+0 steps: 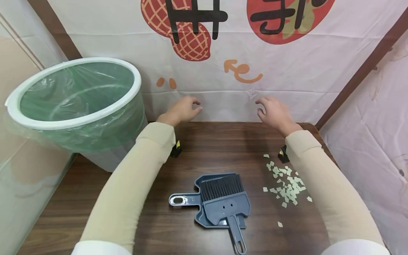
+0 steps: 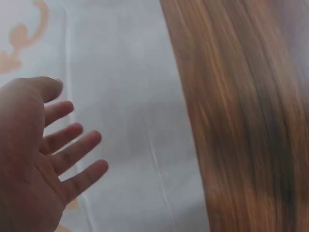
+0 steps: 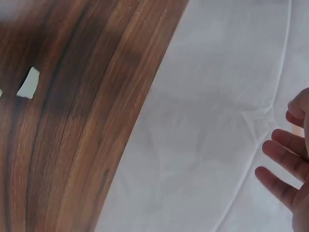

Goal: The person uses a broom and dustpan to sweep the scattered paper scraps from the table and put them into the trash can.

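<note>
Taking mid-table as the clock's centre, I see the left hand and the right hand loosely spread at eleven and one, near the far edge of the brown wood-grain tabletop, a wide gap between them. At ten, a round white-rimmed bin wears a see-through green plastic liner. Towards six, a blue-grey, black-bristled brush lies on a blue-grey plastic dustpan; pale-green scraps scatter past three. White printed sheeting hangs at twelve.

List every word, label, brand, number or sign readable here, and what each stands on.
No text reads in full.
White cloth: large black characters, cut off by the head view's top edge.
Black wrist devices: yellow marks, too small to make out.
Dustpan, brush, bin: no lettering visible.
</note>
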`<state>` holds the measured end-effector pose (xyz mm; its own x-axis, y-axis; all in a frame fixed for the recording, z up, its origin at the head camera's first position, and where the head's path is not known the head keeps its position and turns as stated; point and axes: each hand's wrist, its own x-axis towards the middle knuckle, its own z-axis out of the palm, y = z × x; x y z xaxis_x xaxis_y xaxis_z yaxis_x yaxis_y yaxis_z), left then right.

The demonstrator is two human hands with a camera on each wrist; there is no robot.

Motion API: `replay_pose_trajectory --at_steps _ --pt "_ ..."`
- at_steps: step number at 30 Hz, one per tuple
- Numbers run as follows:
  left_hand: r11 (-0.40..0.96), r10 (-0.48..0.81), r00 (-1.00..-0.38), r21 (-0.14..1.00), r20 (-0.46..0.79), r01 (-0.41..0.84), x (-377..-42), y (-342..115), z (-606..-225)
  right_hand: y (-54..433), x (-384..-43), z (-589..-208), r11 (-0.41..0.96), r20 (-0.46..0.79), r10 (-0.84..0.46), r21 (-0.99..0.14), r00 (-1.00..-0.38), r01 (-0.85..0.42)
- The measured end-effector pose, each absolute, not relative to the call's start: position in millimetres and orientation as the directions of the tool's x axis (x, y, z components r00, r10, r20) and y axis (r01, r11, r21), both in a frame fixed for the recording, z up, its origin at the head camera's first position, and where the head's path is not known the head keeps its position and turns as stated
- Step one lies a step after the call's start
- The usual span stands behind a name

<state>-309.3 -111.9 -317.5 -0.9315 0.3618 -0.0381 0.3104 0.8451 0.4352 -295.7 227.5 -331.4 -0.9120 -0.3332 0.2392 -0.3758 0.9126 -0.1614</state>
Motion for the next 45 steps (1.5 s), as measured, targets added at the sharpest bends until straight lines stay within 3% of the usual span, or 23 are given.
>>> replay_pose_trajectory --at_steps 9,16,23,27,36,45 --pt "0.74 0.468 -0.883 0.537 0.018 0.404 -262.1 -120.1 -313.2 231.9 -259.8 -343.7 0.786 0.463 -0.532 -0.041 -0.709 -0.617" --pt "0.673 0.511 -0.859 0.604 0.038 0.427 -222.2 -134.2 -322.4 230.7 -222.2 -350.9 0.705 0.484 -0.617 -0.012 -0.621 -0.709" --pt "0.621 0.512 -0.858 0.677 0.031 0.395 -178.0 -161.0 -346.9 221.3 -185.3 -356.6 0.515 0.524 -0.742 0.045 -0.419 -0.856" --pt "0.596 0.529 -0.849 0.707 0.011 0.38 -156.3 -176.7 -364.1 214.7 -161.8 -359.3 0.436 0.51 -0.788 0.068 -0.344 -0.897" --pt "0.572 0.533 -0.845 0.755 -0.046 0.321 -117.1 -196.2 -389.0 203.7 -113.5 -373.0 0.308 0.466 -0.858 0.132 -0.215 -0.942" --pt "0.486 0.584 -0.809 0.828 -0.069 0.28 -98.0 -191.2 -417.9 193.2 -78.7 -399.5 0.215 0.348 -0.922 0.096 -0.169 -0.972"
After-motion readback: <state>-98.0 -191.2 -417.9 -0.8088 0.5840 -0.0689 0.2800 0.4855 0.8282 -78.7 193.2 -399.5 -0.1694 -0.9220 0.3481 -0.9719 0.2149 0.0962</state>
